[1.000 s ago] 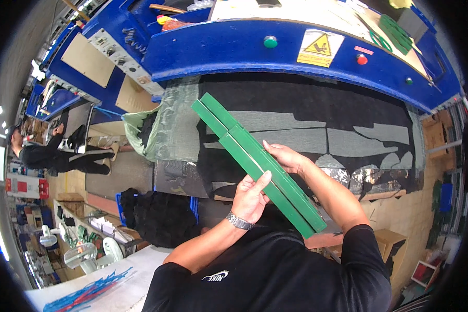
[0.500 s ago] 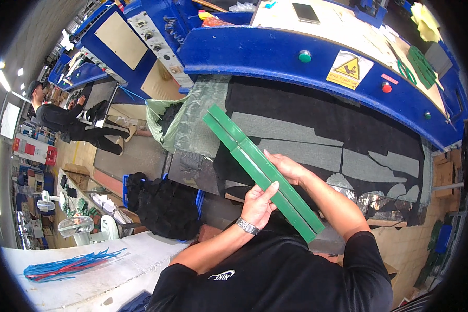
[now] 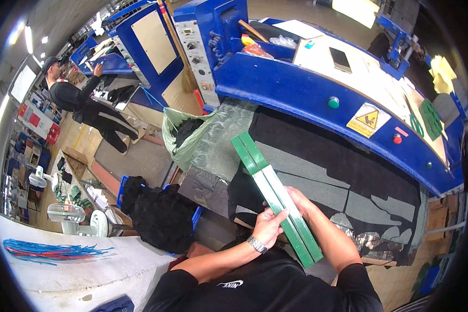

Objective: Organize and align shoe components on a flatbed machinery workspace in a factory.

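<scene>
- Green bar (image 3: 273, 184) has swung steeper in view, held near the black cloth (image 3: 327, 145); it seems still being handled, not placed.
- Left hand (image 3: 268, 228) pinches it, thumb on top.
- Right hand (image 3: 298, 200) meets its right edge; fingers hidden, grip unclear.

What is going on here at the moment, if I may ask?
The person's left hand and right hand both hold a long green piece, slantwise, in front of a blue machine. Beyond the piece lies a black sheet with gaps in it. To the left, black pieces are heaped in a blue container, and a co-worker stands farther off.
</scene>
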`<state>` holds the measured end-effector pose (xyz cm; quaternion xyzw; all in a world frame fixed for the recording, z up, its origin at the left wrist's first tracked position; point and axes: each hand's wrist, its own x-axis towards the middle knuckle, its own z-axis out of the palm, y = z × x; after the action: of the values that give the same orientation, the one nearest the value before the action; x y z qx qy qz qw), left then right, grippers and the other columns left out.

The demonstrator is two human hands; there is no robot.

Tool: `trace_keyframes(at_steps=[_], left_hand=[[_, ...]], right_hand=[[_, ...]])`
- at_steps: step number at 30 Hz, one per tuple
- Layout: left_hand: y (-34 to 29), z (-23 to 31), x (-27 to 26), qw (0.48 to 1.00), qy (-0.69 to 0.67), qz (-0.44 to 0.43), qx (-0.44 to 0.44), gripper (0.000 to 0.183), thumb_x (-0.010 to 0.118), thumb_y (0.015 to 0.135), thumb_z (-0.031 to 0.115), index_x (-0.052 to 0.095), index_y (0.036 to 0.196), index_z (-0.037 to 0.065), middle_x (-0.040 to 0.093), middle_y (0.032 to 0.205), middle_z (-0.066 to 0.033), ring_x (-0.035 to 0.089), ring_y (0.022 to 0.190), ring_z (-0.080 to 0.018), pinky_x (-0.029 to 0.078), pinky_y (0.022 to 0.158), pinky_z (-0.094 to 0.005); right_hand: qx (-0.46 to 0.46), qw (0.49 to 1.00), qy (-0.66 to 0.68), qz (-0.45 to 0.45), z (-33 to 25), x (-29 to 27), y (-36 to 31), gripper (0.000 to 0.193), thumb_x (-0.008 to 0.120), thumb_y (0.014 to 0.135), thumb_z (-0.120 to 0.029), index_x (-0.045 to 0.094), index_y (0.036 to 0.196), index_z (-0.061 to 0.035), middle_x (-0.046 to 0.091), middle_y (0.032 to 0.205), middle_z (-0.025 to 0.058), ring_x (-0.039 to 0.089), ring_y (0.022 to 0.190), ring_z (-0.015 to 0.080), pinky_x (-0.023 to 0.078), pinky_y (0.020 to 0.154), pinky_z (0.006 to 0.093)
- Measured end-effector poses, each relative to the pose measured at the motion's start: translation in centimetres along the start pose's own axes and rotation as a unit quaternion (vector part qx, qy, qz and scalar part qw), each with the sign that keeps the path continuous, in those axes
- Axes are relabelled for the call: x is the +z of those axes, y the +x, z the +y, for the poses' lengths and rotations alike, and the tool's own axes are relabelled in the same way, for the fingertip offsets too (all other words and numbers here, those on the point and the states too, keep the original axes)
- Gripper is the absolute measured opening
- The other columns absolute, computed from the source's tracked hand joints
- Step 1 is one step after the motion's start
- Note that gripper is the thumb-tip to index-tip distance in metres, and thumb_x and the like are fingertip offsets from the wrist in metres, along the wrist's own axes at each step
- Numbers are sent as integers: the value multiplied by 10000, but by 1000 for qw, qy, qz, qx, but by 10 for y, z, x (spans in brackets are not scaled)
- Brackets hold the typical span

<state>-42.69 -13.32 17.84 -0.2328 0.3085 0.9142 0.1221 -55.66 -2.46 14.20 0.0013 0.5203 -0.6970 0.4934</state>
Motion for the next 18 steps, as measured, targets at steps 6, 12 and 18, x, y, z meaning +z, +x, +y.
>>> trace_keyframes(at_steps=[6, 12, 18], left_hand=[[8, 14, 2, 1000, 7, 7, 6, 143, 645, 954, 79, 645, 1094, 49, 703, 1029, -65, 702, 913, -166, 609, 790, -323], [14, 21, 9, 1000, 5, 21, 3, 154, 644, 953, 73, 646, 1106, 61, 702, 1018, -60, 703, 897, -160, 613, 764, -314], [17, 22, 12, 1000, 10, 20, 4, 161, 646, 954, 87, 639, 1109, 43, 702, 1017, -72, 707, 904, -173, 617, 761, -326]], right_hand=[[12, 1000, 21, 11, -12, 11, 6, 407, 495, 991, -312, 639, 1154, 32, 714, 1036, 210, 719, 871, 281, 604, 770, 391], [4, 999, 41, -6, -13, 5, 12, 425, 508, 996, -354, 627, 1161, 19, 709, 1025, 227, 723, 845, 301, 615, 743, 403], [-36, 999, 29, -16, -9, -3, 14, 408, 524, 982, -347, 642, 1117, 19, 716, 987, 200, 724, 823, 272, 620, 716, 385]])
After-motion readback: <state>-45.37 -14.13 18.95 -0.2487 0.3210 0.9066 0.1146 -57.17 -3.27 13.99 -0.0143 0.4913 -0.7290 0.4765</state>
